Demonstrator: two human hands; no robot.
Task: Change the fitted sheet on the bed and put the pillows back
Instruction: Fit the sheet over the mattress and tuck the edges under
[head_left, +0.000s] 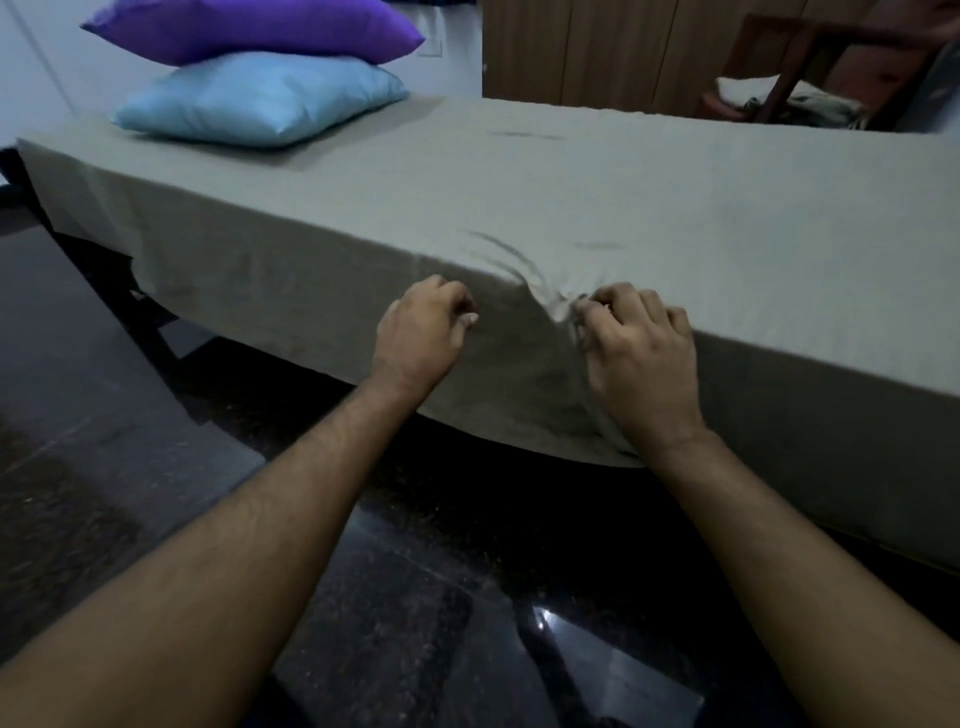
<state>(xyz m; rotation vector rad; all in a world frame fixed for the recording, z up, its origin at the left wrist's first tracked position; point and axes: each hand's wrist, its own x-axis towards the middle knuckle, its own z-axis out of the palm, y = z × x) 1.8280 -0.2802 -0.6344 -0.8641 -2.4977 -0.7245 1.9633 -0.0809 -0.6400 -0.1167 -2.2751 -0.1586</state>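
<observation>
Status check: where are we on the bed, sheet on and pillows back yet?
Looks done: a grey sheet covers the mattress top, and the purple pillow sits stacked on the light blue pillow at the far end. In hand: the right hand pinches a bunch of sheet at the near edge; the left hand is curled beside it. Left: the near side hangs loose, apparently untucked.

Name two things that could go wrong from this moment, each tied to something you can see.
1. The right hand bunches the grey sheet at the bed's edge; a hard pull may drag creases across the top.
2. The purple pillow rests stacked on the blue pillow on that same sheet; tugging could topple the stack.
</observation>
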